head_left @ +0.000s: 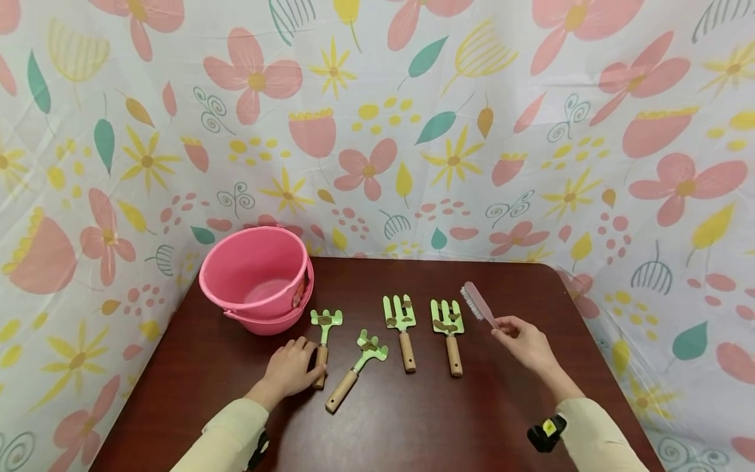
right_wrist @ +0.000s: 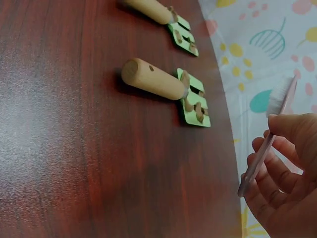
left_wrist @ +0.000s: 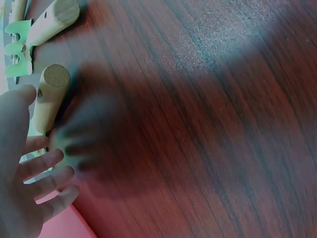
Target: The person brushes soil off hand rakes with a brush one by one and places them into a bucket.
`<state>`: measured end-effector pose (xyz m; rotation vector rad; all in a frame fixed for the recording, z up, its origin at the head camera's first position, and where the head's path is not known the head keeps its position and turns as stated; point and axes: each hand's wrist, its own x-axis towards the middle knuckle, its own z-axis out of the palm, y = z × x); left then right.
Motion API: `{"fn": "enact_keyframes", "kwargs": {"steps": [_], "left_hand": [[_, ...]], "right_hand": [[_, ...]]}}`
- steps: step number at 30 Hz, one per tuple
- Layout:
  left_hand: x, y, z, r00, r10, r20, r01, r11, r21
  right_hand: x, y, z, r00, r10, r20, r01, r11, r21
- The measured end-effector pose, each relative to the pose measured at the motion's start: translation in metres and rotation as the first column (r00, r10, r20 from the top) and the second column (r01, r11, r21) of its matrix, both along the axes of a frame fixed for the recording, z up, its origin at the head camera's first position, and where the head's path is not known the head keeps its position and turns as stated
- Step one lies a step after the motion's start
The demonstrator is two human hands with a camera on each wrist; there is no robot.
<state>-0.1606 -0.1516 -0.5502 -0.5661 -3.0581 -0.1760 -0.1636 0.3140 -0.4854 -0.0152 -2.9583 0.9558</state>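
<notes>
In the head view my right hand (head_left: 522, 342) pinches a pink brush (head_left: 480, 303) with white bristles by its handle. The right wrist view shows that brush (right_wrist: 256, 166) between the thumb and fingers of the hand (right_wrist: 292, 183). My left hand (head_left: 290, 368) is at the leftmost small green hand rake (head_left: 321, 367), its fingers extended and apart. In the left wrist view the rake's wooden handle (left_wrist: 52, 94) lies between the thumb and the spread fingers of the hand (left_wrist: 17, 168). Nearest the brush is a green hand fork (head_left: 453, 354) with brown dirt on its tines.
A second hand rake (head_left: 342, 391) and another hand fork (head_left: 407, 351), both with brown clumps, lie between the hands. Stacked pink buckets (head_left: 259, 275) stand at the back left of the dark wooden table (head_left: 460, 426). Floral cloth (head_left: 366, 118) hangs behind and beside it.
</notes>
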Motion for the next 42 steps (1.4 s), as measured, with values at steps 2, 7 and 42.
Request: {"fn": "enact_keyframes", "kwargs": {"steps": [2,7,42], "left_hand": [[0.001,0.001,-0.002,1.0,0.009,-0.001,-0.009,1.0,0.007],[0.005,0.005,-0.007,0.998,0.053,0.022,-0.053,0.998,0.028],[-0.003,0.044,-0.005,0.924,0.367,0.108,-0.377,0.922,0.089]], "right_hand": [[-0.001,-0.003,0.002,1.0,0.009,-0.019,-0.009,1.0,0.005],[-0.004,-0.007,0.005,0.998,0.029,-0.052,-0.028,0.999,0.022],[-0.022,-0.031,0.033,0.97,0.175,-0.171,-0.161,0.983,0.093]]}}
